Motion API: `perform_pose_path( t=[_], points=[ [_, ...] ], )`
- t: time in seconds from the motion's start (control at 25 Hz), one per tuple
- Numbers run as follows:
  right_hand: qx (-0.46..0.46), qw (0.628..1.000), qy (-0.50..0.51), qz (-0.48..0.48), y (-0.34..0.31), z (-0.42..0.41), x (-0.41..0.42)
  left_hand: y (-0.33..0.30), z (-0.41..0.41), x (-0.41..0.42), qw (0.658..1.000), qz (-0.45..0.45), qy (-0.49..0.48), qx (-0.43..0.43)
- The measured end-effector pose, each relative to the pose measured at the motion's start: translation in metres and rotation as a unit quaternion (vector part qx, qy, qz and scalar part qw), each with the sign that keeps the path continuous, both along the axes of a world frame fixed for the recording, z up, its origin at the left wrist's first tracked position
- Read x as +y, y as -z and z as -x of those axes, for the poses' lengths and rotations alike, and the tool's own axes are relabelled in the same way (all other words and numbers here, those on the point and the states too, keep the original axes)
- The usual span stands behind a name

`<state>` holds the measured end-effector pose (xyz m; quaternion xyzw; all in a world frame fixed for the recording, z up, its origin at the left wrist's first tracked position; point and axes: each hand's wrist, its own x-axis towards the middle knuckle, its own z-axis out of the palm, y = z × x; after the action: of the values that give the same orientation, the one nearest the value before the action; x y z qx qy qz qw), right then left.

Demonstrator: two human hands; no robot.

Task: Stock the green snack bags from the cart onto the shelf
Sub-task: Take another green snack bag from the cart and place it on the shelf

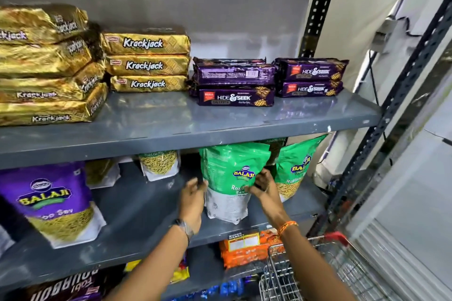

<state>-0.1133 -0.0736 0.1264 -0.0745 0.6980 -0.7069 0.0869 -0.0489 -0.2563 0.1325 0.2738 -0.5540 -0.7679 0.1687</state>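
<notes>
- Green bag [232,178]: stands upright on the middle shelf [137,217], between the two hands, its base near the front edge. The top is crumpled under the shelf above.
- Left hand [193,200]: fingers curled against the bag's left edge, about mid-height. Contact appears light; a firm pinch cannot be confirmed.
- Right hand [264,186]: fingers pressed on the bag's front face at its right edge, over the printed name. It appears to steady the bag rather than carry it.
- Handling, judged: a soft, air-filled film pouch, light, with a smooth and probably slippery skin. Contents look brittle; squeezing the middle risks crushing them. Best held by both side seams, or by the flat base gusset, which is stiffer.
- Second green bag [293,168]: just right of the right hand, upright, close to or touching the first.
- Purple bag [53,200]: well left of the left hand, leaning.
- Cart [305,273]: below the right forearm; whether any green stock remains in it cannot be told.
</notes>
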Motion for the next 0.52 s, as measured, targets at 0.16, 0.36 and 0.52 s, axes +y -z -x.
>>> perform_pose_path(
  t=[0.16,0.36,0.52],
  points=[
    [-0.013,0.996,-0.056,-0.073,0.009,0.001,0.005,0.035,-0.02,0.037,0.989,-0.111,0.049,-0.082],
    [-0.003,0.996,-0.019,-0.083,0.015,-0.02,-0.003,0.044,0.004,0.03,0.99,-0.103,0.081,-0.06],
    [-0.036,0.997,0.05,-0.035,0.037,-0.047,-0.023,0.015,0.029,0.026,0.98,-0.163,0.11,-0.033]
  ],
)
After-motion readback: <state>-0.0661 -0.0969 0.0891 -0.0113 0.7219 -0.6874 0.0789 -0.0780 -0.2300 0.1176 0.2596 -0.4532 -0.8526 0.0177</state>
